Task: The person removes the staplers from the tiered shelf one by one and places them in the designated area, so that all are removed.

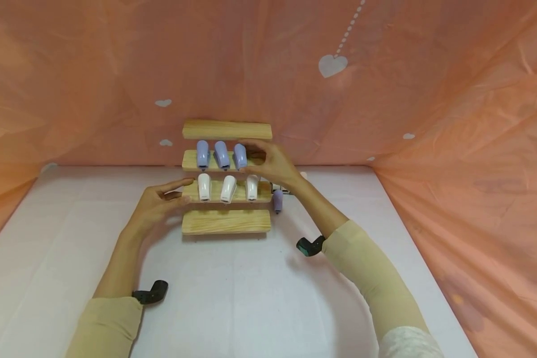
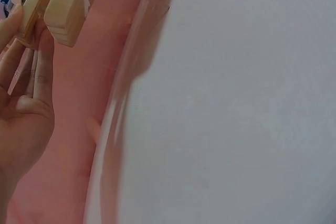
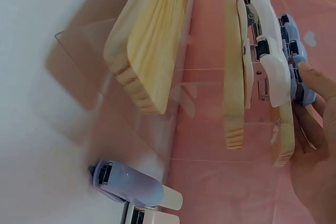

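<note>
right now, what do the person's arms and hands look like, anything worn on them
The left hand and right hand show no gloves. A plain beige left sleeve and matching right sleeve stop short of them; whitish cloth shows above the right one. An angled black device pokes out by the left sleeve's end, another, greenish-tipped, by the right's.

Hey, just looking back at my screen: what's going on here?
A person's right hand pinches the rightmost purple stapler of three at the second shelf from the top of a wooden rack. The left hand holds the left end of the third shelf, which carries three white staplers. Another purple stapler is on the table to the right of the rack, beside a white one.
</note>
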The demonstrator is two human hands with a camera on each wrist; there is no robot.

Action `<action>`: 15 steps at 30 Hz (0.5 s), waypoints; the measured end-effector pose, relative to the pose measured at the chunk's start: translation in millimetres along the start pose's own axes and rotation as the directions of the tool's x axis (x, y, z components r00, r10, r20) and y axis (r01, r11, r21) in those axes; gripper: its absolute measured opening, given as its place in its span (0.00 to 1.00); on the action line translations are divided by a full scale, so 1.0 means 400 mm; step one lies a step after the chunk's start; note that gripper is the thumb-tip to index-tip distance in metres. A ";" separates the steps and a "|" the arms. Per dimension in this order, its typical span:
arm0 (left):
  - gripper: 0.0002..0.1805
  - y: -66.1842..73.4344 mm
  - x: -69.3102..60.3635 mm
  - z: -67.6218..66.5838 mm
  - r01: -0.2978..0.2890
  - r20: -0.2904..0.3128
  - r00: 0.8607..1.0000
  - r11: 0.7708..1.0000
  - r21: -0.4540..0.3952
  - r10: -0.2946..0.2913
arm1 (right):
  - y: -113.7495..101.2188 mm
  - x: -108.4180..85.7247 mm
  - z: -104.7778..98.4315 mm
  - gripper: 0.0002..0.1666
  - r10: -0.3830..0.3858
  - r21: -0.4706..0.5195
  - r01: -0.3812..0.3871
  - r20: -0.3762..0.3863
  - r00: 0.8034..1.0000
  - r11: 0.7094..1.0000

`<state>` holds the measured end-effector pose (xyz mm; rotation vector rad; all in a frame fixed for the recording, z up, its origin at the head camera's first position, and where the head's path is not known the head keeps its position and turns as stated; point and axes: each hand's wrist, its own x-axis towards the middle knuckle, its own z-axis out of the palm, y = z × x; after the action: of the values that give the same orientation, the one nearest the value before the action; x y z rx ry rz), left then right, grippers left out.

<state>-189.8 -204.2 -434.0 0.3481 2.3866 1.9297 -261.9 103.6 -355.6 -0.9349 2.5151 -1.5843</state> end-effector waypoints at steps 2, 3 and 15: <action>0.28 -0.001 0.000 0.002 0.001 0.002 1.000 1.000 -0.017 -0.001 | 0.001 -0.004 0.000 0.36 -0.009 0.015 0.009 -0.008 1.000 1.000; 0.28 -0.001 0.000 0.003 0.001 0.004 1.000 1.000 -0.024 -0.001 | 0.001 -0.007 0.000 0.36 -0.010 0.027 0.010 -0.011 1.000 1.000; 0.27 0.000 0.001 0.005 -0.018 0.012 1.000 0.998 -0.054 0.018 | -0.060 -0.079 -0.046 0.34 0.037 0.042 -0.034 -0.070 0.997 0.999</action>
<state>-189.7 -202.2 -434.4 0.3789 2.3266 1.9890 -230.8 126.9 -335.9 -0.8394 2.5191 -1.6807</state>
